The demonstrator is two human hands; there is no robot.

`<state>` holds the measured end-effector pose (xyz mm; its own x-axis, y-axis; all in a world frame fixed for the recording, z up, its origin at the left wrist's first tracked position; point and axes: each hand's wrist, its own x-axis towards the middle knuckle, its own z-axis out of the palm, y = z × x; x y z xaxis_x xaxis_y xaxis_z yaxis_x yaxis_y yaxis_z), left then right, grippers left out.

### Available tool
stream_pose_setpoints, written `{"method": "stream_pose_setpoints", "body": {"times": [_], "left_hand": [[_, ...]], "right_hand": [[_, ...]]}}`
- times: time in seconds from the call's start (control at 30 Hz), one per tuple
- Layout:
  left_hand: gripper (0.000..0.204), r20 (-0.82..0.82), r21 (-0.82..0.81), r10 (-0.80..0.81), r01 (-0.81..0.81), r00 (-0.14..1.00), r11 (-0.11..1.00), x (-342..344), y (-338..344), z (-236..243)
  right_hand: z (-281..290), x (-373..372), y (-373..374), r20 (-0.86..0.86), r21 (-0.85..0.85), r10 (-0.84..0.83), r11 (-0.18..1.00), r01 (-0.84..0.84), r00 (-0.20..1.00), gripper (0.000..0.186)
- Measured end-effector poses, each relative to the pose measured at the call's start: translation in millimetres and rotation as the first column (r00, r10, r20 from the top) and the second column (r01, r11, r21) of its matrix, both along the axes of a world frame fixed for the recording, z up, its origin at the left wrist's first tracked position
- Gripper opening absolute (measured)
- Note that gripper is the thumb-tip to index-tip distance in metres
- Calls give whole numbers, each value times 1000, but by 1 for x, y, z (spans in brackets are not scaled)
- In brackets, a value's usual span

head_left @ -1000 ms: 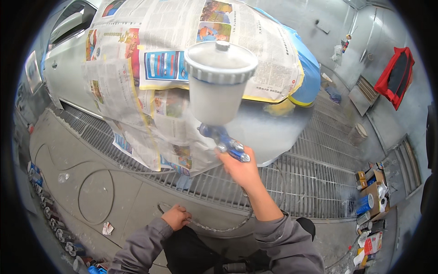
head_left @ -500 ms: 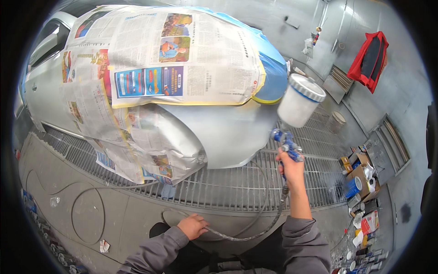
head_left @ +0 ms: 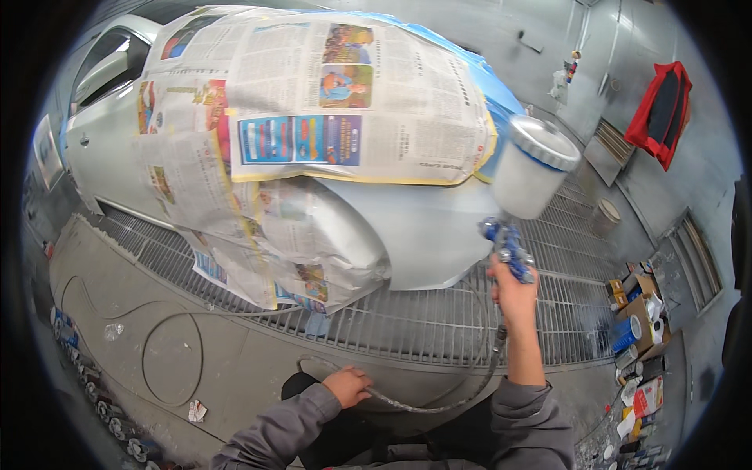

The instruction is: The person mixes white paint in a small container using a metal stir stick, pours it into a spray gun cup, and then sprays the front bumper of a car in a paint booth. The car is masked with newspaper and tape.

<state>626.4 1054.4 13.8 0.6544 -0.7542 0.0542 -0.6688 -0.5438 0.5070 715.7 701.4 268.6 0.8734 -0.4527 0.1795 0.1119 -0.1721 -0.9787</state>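
Observation:
My right hand (head_left: 517, 291) is closed around the handle of a blue and silver spray gun (head_left: 507, 249). A white paint cup (head_left: 535, 176) with a grey lid stands tilted on top of the gun. The nozzle points left at the bare, pale silver bumper (head_left: 435, 235) of a car, close to its right end. Low in front of me, my left hand (head_left: 348, 387) is closed on the grey air hose (head_left: 423, 408), which runs up to the gun's handle. Newspaper sheets (head_left: 290, 86) edged with yellow tape cover the car above and left of the bumper.
A floor grating (head_left: 548, 313) runs under and around the car. The hose also lies in a loop (head_left: 174, 356) on the floor at left. Boxes and cans (head_left: 638, 317) line the right wall, near a bucket (head_left: 605, 217). A red garment (head_left: 660, 113) hangs there. Cans (head_left: 117, 423) stand at lower left.
The whole scene has shifted right in the view. Against the bumper, the spray gun has moved slightly left. My left hand stays on the hose.

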Motion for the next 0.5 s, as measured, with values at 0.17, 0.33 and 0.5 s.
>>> {"method": "stream_pose_setpoints", "body": {"times": [0.17, 0.33, 0.5], "left_hand": [[33, -69, 69, 135, -130, 989, 989, -12, 46, -10], [34, 5, 48, 245, -245, 970, 968, -23, 68, -10], [34, -36, 39, 196, -195, 980, 980, -13, 61, -4]], "right_hand": [[17, 30, 124, 39, -99, 254, 963, -249, 966, 21], [47, 50, 205, 71, -24, 481, 876, -481, 874, 23], [63, 62, 206, 4, 150, 570, 812, -564, 822, 23]]}}
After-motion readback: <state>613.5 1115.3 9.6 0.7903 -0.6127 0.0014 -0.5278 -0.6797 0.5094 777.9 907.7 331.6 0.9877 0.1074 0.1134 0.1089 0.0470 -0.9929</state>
